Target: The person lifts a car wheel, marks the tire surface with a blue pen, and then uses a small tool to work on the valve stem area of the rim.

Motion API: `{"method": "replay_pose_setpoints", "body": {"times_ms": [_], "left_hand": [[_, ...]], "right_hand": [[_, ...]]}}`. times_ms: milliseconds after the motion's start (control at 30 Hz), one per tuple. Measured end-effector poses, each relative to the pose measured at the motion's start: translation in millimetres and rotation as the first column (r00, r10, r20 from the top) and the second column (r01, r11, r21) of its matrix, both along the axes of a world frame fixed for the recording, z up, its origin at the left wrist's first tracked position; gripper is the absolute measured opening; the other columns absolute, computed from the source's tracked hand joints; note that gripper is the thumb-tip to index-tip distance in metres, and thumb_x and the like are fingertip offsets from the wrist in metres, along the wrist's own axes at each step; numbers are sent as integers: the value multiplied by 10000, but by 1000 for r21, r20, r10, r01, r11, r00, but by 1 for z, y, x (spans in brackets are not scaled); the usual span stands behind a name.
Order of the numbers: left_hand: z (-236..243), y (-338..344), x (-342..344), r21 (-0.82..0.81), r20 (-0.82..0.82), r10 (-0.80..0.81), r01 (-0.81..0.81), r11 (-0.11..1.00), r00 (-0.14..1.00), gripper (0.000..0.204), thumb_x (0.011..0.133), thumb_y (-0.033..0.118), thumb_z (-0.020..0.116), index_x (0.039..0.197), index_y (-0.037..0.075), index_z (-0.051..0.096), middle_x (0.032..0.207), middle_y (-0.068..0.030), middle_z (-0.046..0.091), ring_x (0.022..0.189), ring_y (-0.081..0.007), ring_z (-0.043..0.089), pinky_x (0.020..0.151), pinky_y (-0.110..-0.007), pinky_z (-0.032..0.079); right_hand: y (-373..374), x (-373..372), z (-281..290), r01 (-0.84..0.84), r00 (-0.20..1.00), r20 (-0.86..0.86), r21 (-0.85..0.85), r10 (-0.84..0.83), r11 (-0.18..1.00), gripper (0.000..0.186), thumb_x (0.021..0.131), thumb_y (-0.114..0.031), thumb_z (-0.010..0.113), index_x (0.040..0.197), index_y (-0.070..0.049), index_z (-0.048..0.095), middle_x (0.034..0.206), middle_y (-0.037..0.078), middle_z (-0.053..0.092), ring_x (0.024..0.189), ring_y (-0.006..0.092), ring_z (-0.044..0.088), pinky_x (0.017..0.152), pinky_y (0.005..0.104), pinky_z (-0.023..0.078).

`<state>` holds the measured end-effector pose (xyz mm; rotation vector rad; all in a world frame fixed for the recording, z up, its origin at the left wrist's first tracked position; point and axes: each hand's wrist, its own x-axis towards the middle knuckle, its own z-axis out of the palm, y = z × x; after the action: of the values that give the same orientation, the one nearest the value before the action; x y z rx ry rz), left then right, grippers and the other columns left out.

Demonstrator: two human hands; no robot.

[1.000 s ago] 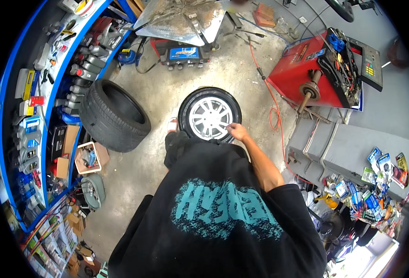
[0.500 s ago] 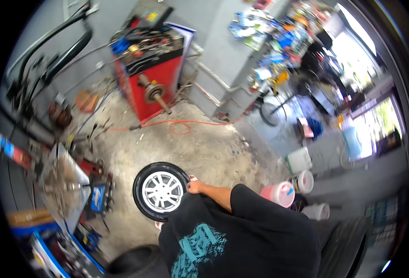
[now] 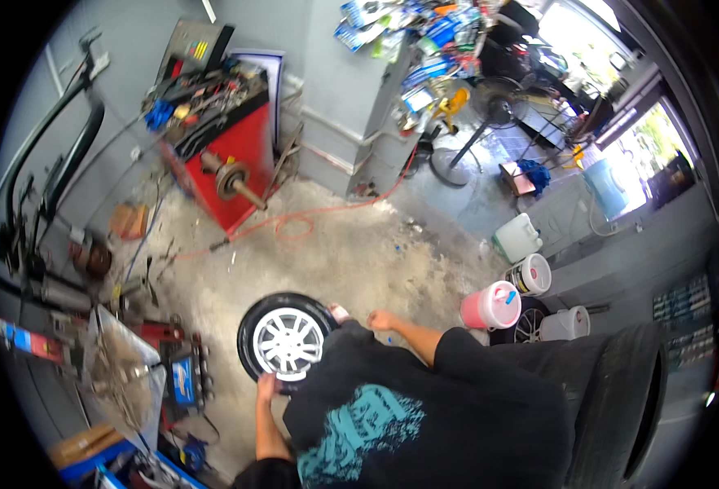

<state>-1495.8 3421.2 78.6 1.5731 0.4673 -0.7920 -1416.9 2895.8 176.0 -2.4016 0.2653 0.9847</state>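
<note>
A car wheel [image 3: 289, 341], a black tyre round a silver multi-spoke rim, lies flat on the concrete floor in front of me. My left hand [image 3: 267, 386] is at the tyre's near edge, with its fingers closed over the sidewall. To the right of the wheel, apart from it, my right hand [image 3: 382, 320] hovers with curled fingers; it is too small to see whether anything is in them. One of my feet [image 3: 340, 313] shows beside the tyre's right edge. My black shirt with a teal print covers the lower middle and hides part of the wheel's near right side.
A red wheel balancer [image 3: 213, 183] with tools on top stands ahead. An orange hose [image 3: 294, 228] loops over the floor. On the right are a pink bucket [image 3: 490, 306], white pails [image 3: 529, 275] and large tyres [image 3: 620, 399]. A metal stand [image 3: 123, 367] and a jack lie left.
My right hand has left the tyre's right edge and moved right. My left hand, hidden before, has come into view at the tyre's near edge. The view has shifted.
</note>
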Motion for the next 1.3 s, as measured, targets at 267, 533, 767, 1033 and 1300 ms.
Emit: {"method": "replay_pose_setpoints", "body": {"times_ms": [267,533,767,1033,1300], "left_hand": [[50,-112,77,-345,305,-290,389,854,907,309,1002,278,609,1197,76,739,1050,-86,763,876,-161,718,798,-343,561],[22,17,-35,168,22,-287,279,945,958,597,958,451,667,1476,166,585,1395,-97,662,1072,-202,689,911,-374,556],[35,-62,-77,378,-38,681,-621,687,731,361,1001,340,583,1203,64,698,1052,-113,741,928,-247,709,842,-357,569],[25,-101,-184,340,-121,485,-422,840,866,400,911,392,684,1105,56,779,1075,-158,778,1031,-271,723,967,-389,523],[48,-106,-174,430,-138,498,-401,809,856,398,925,417,680,1137,90,765,1078,-148,776,1043,-282,729,944,-393,528]], "right_hand": [[-29,-36,23,425,895,-247,219,-372,878,281,983,-342,652,1062,-87,739,853,28,714,703,129,637,619,310,519],[-27,-43,-19,224,942,-312,317,-122,921,257,1012,-287,619,1138,-85,718,844,12,687,674,113,615,613,296,521],[-61,0,15,353,928,-205,225,-310,908,287,1013,-306,647,1160,-68,712,868,18,700,717,105,622,604,262,496],[-31,16,-17,186,978,-136,208,-160,960,313,947,-284,668,1180,-96,761,1011,95,777,862,187,721,785,337,566],[27,16,-30,-21,993,-112,0,20,1000,325,914,-332,668,1144,-135,786,1120,177,769,1102,328,724,961,404,542]]}}
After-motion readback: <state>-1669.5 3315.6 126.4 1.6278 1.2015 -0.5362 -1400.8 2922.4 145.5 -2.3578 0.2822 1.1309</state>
